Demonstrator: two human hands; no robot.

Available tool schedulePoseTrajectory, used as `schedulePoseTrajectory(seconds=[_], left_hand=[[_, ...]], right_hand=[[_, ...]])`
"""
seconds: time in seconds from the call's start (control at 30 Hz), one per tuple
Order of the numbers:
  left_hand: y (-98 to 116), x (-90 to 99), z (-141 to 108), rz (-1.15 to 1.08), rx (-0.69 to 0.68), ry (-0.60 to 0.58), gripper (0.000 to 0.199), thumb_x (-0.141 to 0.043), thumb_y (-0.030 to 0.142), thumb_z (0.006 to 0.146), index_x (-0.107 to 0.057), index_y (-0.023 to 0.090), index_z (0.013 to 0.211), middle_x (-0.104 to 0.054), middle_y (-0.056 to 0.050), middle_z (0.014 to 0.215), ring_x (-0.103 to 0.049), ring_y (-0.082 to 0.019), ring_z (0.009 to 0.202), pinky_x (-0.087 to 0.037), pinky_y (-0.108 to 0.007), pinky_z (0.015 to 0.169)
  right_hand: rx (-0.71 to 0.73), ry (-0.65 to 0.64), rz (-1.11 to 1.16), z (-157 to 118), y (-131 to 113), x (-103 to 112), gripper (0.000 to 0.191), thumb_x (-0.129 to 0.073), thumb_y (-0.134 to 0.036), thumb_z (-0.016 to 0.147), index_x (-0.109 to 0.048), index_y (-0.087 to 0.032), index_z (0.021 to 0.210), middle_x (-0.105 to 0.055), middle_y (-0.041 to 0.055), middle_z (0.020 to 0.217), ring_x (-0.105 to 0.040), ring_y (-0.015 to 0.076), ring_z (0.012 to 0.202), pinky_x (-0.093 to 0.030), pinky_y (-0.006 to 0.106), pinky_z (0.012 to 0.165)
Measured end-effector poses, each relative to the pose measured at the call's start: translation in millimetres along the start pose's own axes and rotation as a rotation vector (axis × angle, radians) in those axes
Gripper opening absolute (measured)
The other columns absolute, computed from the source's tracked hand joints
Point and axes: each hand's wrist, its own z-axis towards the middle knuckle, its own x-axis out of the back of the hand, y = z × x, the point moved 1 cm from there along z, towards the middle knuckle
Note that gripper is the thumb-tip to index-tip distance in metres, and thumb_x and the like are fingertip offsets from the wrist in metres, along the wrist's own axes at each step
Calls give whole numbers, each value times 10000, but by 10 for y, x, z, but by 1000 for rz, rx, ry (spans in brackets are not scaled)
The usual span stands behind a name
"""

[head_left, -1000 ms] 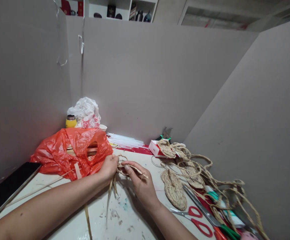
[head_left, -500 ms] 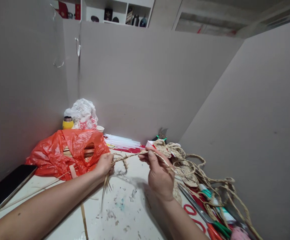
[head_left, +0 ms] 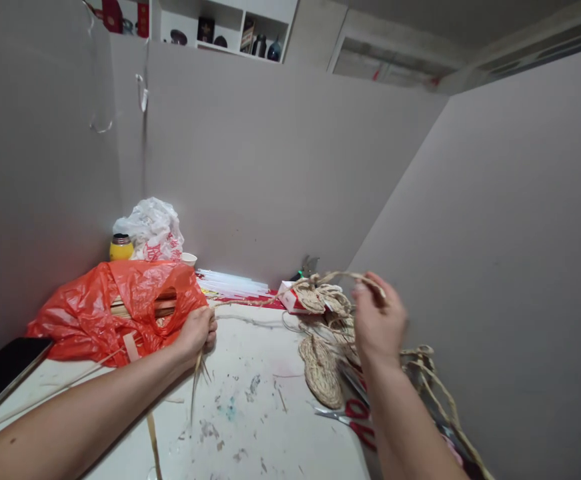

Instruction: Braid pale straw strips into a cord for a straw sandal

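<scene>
A length of tan straw rope stretches between my two hands above the white table. My left hand is closed on one part of it, beside the red plastic bag, and loose straw ends poke out below the fist. Farther right, my right hand is raised and closed on the rope, which arches up to its fingers. Under and beside the right forearm lie a woven straw sole and red-handled scissors. Part of the scissors is hidden by the arm.
A black phone-like slab lies at the left edge. Behind the bag stand a yellow jar, a crumpled white bag and a small white cup. Translucent sticks and pruning shears lie near the grey partition.
My right hand has moved right and up, drawing the rope out longer between my hands. The woven sole and scissors now show more fully. My left hand keeps its hold.
</scene>
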Motion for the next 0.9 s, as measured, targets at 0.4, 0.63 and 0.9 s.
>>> schedulePoseTrajectory(seconds=[0.4, 0.63, 0.9], left_hand=[[236, -228, -323, 75, 4, -358, 302, -514, 388, 728, -290, 208, 636, -270, 102, 497, -141, -30, 416, -93, -162, 408], [112, -252, -365, 211, -69, -443, 215, -458, 350, 768, -341, 210, 655, -314, 91, 484, -190, -56, 423, -167, -184, 421], [170, -308, -469, 306, -210, -388, 285, -474, 427, 814, -432, 197, 651, -325, 79, 485, -250, -78, 442, -216, -215, 450]], right_hand=[[453, -813, -159, -859, -272, -398, 425, -480, -98, 734, -633, -211, 1114, -642, 108, 1098, -613, 193, 869, -494, 352, 799], [276, -1007, -158, -990, 41, -513, 131, -549, -113, 726, -648, -156, 651, -628, 4, 605, -551, 126, 579, -439, 223, 571], [-11, -925, 248, -1000, -284, -466, 47, -575, -136, 672, -558, -173, 649, -576, 33, 828, -558, 128, 649, -478, 231, 570]])
